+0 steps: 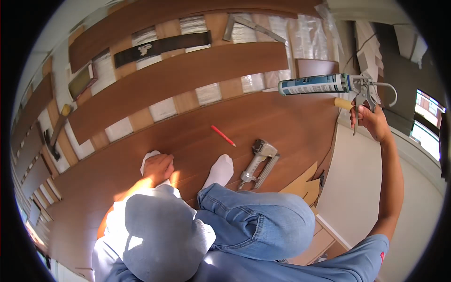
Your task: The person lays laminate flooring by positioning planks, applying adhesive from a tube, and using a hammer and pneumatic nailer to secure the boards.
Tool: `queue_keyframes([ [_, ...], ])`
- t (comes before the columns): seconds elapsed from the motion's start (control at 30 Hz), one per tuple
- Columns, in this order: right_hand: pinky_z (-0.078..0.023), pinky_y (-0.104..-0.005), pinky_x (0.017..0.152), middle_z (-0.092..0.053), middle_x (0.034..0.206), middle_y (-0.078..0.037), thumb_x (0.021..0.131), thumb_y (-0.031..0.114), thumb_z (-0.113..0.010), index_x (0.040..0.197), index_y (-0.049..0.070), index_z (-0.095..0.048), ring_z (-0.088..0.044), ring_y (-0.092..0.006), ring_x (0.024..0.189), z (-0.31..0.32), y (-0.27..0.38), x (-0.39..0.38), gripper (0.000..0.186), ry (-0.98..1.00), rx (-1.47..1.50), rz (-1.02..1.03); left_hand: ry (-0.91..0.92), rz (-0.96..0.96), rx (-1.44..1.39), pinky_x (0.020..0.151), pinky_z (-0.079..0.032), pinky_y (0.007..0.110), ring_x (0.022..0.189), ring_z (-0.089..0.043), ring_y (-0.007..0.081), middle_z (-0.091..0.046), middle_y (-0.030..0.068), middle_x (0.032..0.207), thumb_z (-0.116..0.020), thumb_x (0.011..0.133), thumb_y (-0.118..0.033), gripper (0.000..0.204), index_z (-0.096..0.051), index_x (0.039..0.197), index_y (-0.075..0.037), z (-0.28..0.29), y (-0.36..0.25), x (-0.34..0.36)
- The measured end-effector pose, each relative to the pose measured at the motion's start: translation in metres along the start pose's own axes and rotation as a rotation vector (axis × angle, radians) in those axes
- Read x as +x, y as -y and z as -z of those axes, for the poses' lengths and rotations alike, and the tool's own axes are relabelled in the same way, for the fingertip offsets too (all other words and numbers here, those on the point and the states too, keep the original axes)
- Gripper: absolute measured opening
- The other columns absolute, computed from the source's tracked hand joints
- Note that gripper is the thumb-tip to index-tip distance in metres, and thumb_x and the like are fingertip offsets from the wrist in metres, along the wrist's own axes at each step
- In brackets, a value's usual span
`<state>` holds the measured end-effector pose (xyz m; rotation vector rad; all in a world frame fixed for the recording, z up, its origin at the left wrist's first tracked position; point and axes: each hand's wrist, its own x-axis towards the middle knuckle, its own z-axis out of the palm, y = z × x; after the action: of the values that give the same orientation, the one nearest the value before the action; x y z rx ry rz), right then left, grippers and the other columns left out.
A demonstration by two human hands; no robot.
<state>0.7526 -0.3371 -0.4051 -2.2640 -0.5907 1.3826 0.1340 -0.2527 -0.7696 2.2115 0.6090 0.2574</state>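
My right hand [370, 121], stretched out at the far right, is wrapped round the handle of a caulking gun [365, 89]. A blue and white sealant cartridge [314, 84] lies in it, its nozzle pointing left over the floorboards. Below the cartridge, close to my fingers, is a yellow cylinder-shaped thing [343, 103]. My left hand [159, 167] rests on my white-socked left foot [149, 155], holding nothing; its fingers are partly hidden. On the brown wooden floor [272, 113] between my feet and the gun lie a red pencil [223, 135] and a silver nail gun [260, 162].
A loose brown plank [188, 75] lies across the battens ahead. Beyond it are a black strip [164, 48] and a metal square [256, 27]. A hammer [58, 127] lies at left, near a book-like block [82, 82]. Cardboard [303, 185] lies by the white right-hand wall [361, 178].
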Motion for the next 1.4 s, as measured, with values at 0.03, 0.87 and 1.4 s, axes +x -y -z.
queue_keyframes([
  [0.03,-0.057,-0.0392,0.073,-0.066,0.093,-0.009,0.100,0.030,-0.067,0.119,0.001,-0.059,-0.065,-0.0204,0.078,0.011,-0.006,0.001,0.035,-0.004,0.006,-0.009,-0.053,-0.022,0.015,0.069,-0.056,0.042,0.080,-0.069,0.0291,-0.068,0.0069,0.086,-0.072,0.080,-0.013,0.023,-0.068,0.102,-0.008,0.000,-0.001,0.001],
  [0.87,-0.058,-0.0409,0.084,-0.069,0.103,-0.016,0.106,0.065,-0.020,0.142,-0.003,-0.051,-0.069,-0.0241,0.090,0.002,-0.141,-0.045,0.083,-0.332,0.612,0.163,-0.061,-0.005,0.037,0.062,-0.053,0.042,0.068,-0.067,0.0307,-0.068,0.0100,0.077,-0.068,0.081,-0.013,0.018,-0.071,0.098,-0.010,-0.007,-0.003,0.006],
  [1.4,-0.060,-0.0410,0.089,-0.066,0.113,-0.016,0.104,0.025,-0.055,0.143,-0.007,-0.045,-0.070,-0.0236,0.098,-0.082,-0.166,-0.030,0.052,-0.581,0.604,0.350,-0.082,-0.049,0.014,0.061,-0.052,0.041,0.065,-0.066,0.0304,-0.067,0.0108,0.074,-0.066,0.081,-0.009,0.012,-0.073,0.091,-0.006,-0.007,-0.009,0.013],
])
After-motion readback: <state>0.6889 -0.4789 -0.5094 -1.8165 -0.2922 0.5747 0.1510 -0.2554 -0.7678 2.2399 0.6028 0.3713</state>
